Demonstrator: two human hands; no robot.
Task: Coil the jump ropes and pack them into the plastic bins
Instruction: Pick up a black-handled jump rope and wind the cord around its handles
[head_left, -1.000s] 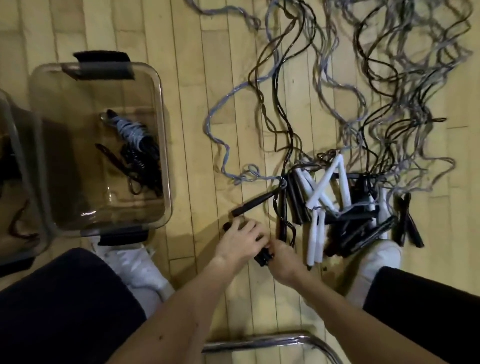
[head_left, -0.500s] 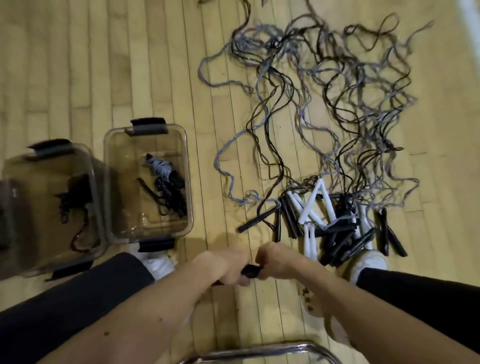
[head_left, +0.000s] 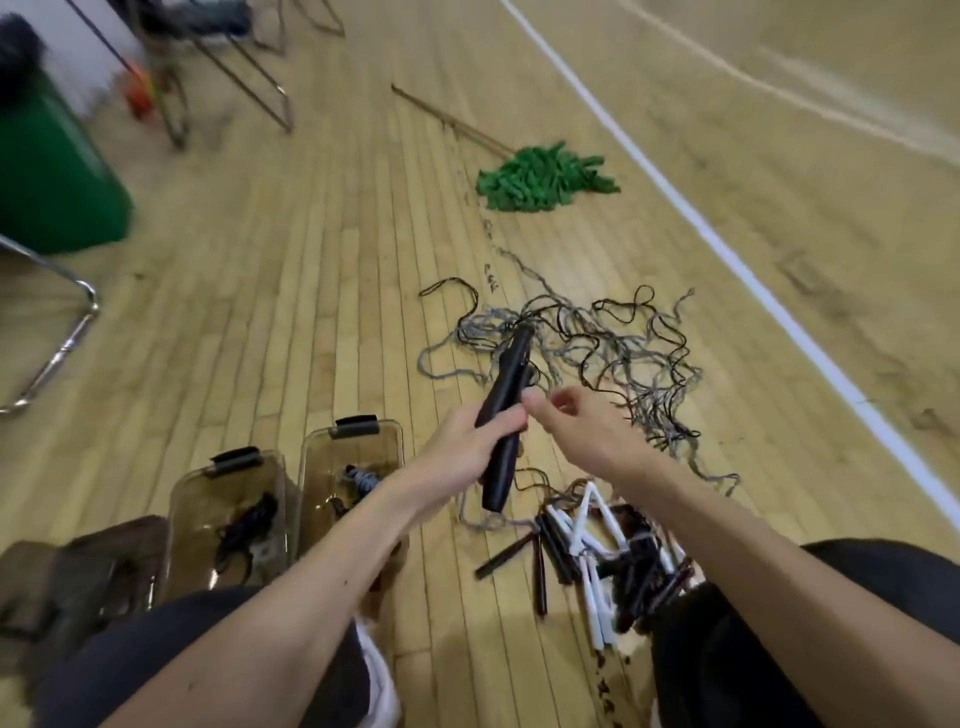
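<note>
The left bin and the right bin, both clear plastic, stand side by side on the plank floor. Each holds dark coiled rope. The left hand grips two smooth, tapered black handles, fingers wrapped round them. The right hand is just beside them with curled fingers; whether it pinches cord cannot be told. Beyond lies a wavy grey-and-black tangle of ropes.

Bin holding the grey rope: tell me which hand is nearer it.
Left. The left hand, gripping black handles, hovers just right of the bin; the right hand sits farther right, beyond it.
</note>
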